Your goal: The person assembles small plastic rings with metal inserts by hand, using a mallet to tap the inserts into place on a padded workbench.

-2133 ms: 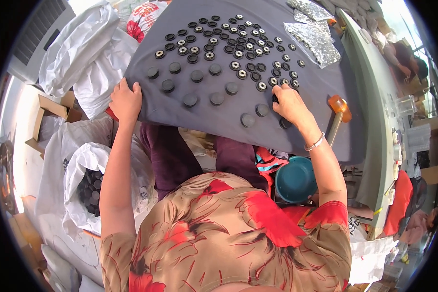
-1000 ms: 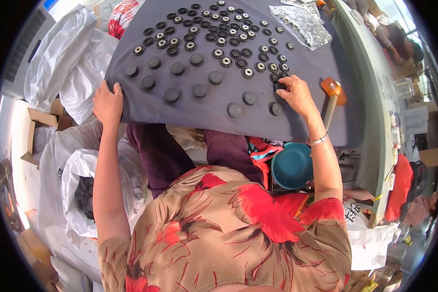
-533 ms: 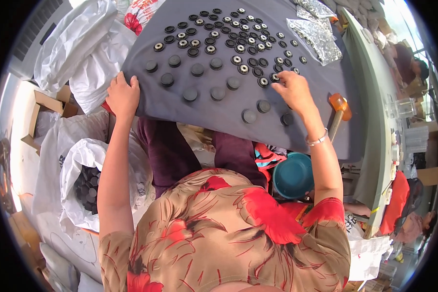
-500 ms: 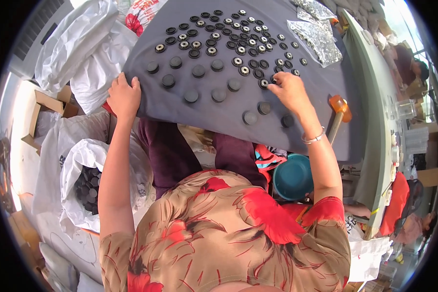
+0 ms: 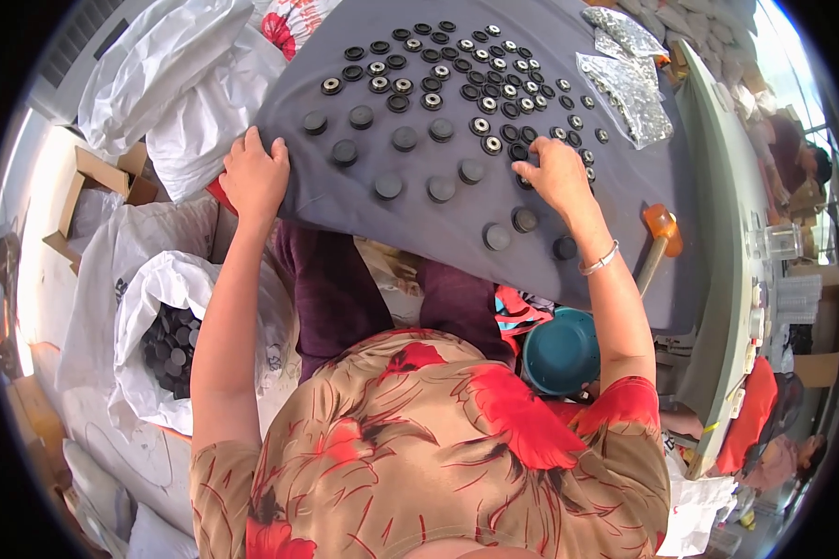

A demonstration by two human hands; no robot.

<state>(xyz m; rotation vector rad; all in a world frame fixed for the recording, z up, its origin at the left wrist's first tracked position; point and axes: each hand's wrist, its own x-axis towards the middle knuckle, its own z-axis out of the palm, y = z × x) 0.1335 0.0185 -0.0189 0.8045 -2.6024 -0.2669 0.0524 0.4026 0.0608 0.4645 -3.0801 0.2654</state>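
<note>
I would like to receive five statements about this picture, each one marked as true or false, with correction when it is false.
1. The left hand is at the left edge of the grey cloth. True.
2. The right hand grips the mallet. False: it is among the black rings; the mallet lies on the grey cloth.
3. Some black rings have silver centres. True.
4. The teal basin stands among the black rings. False: it is past the near edge of the grey cloth.
5. The mallet's head is orange. True.
</note>
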